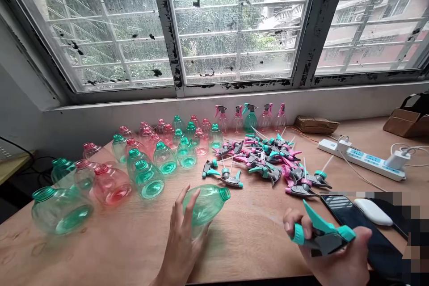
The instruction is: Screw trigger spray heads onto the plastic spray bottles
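With 12 o'clock at the windows, we see the wooden table's [124, 254] left edge slant between 10 and 8 o'clock, rows of green and pink bottles [112, 183] crowding inside it. At 7 o'clock we find open wood; another stretch lies between the two hands, bounded toward 12 by a heap of spray heads [264, 156] and toward 6 by the table's front edge. On the right, a white power strip [362, 158] sits at 2 o'clock and a dark phone [338, 210] at 4, just beside the right hand and leaving it little room. The left hand [184, 232] curls its fingers and thumb around a tipped green bottle [209, 205], whose neck points to 2 o'clock, beyond the fingertips. To its right, the right hand [330, 250] grips a teal-and-gray spray head [326, 239], fingers closed about its collar at 9 o'clock, thumb against its 3 o'clock end, trigger jutting toward 11.
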### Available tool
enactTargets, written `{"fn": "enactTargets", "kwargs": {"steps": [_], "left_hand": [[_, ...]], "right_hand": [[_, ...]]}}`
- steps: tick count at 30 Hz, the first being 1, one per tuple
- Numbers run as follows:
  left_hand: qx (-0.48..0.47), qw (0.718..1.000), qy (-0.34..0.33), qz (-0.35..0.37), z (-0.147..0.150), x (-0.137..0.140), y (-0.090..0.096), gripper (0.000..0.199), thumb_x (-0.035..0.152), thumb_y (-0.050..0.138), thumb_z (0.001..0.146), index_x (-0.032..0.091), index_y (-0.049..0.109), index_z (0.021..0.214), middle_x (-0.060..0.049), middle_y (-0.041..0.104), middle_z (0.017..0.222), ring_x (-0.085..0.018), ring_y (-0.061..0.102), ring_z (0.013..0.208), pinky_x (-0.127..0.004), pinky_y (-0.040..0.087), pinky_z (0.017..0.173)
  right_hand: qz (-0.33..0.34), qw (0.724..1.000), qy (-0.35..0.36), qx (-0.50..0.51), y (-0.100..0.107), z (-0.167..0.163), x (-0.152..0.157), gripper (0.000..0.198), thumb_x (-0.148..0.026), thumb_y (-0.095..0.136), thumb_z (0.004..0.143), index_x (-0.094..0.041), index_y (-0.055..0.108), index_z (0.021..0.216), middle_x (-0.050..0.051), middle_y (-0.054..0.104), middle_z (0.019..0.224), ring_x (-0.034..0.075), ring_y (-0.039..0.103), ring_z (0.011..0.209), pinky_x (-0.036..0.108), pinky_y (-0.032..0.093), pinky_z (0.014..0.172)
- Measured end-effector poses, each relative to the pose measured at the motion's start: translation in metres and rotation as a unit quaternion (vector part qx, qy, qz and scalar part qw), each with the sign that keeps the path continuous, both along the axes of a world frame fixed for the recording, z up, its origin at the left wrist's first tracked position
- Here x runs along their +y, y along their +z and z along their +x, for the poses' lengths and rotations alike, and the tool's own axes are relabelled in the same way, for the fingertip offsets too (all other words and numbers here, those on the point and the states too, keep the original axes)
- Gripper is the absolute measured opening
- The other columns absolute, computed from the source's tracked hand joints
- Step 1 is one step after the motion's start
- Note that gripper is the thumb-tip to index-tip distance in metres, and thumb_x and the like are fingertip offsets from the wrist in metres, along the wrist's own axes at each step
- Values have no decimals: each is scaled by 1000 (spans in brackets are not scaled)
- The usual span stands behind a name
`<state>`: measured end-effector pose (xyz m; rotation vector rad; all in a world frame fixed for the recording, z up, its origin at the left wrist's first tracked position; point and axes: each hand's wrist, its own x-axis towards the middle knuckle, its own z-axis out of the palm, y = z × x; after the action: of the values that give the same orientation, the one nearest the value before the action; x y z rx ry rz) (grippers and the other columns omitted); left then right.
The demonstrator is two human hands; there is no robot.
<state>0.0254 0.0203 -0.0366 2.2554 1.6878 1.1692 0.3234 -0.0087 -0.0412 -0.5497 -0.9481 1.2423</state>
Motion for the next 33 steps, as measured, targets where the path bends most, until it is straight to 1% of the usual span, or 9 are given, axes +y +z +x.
{"fn": "enactTargets", "kwargs": {"steps": [3,7,13,19,23,26,29,31,33], "left_hand": [[35,999,-15,9,1,1,-2,67,21,61,95,37,27,151,-11,27,158,-36,33,144,-63,40,112],[82,995,-47,15,1,-1,-1,73,9,58,94,37,25,152,-12,26,158,-36,32,143,-62,40,111],[96,994,-53,4,0,-4,1,73,8,57,94,35,23,153,-14,26,159,-37,32,142,-63,42,107],[165,978,-112,62,0,-2,-1,68,2,48,96,32,28,153,-13,26,159,-34,25,148,-56,34,113],[211,964,-141,77,5,-4,2,69,11,59,96,24,26,155,-14,34,157,-33,25,149,-55,18,121],[201,967,-135,74,12,-5,2,75,23,67,93,20,25,155,-15,43,153,-34,26,149,-58,14,122],[161,975,-143,51,20,-7,2,72,24,68,92,25,29,152,-14,42,154,-36,26,150,-59,28,119],[135,978,-155,18,25,-8,2,73,22,70,91,28,29,152,-14,40,155,-36,29,148,-56,38,115],[120,978,-170,-4,28,-9,3,76,20,71,89,30,28,152,-15,39,155,-37,33,146,-56,43,113]], "right_hand": [[-23,999,23,5,8,-2,2,79,-92,35,72,-24,75,63,7,68,71,26,50,71,35,42,68],[-97,994,32,48,9,-8,4,80,-91,32,75,-23,70,57,6,64,67,24,47,68,32,43,65],[-138,980,-18,140,7,-6,7,77,-87,33,80,-22,66,54,4,61,59,19,48,58,26,47,54],[-198,976,5,93,3,-10,13,79,-84,34,84,-18,69,58,5,69,63,16,54,54,21,46,45],[-185,982,-17,37,-6,-17,15,73,-86,42,77,-21,74,69,8,78,80,20,64,66,24,54,56],[-157,982,-56,-86,-12,-21,15,49,-69,79,66,-24,79,87,7,82,92,27,70,85,31,57,74],[-175,971,-53,-157,-15,-25,16,48,-45,91,65,-28,79,108,4,83,100,30,71,98,38,54,91],[-159,971,-53,-171,-14,-25,16,47,-44,90,65,-28,80,108,4,82,107,31,69,104,39,53,95],[-146,970,-54,-185,-13,-24,17,47,-44,92,60,-27,81,103,4,81,107,32,69,103,38,54,93]]}}
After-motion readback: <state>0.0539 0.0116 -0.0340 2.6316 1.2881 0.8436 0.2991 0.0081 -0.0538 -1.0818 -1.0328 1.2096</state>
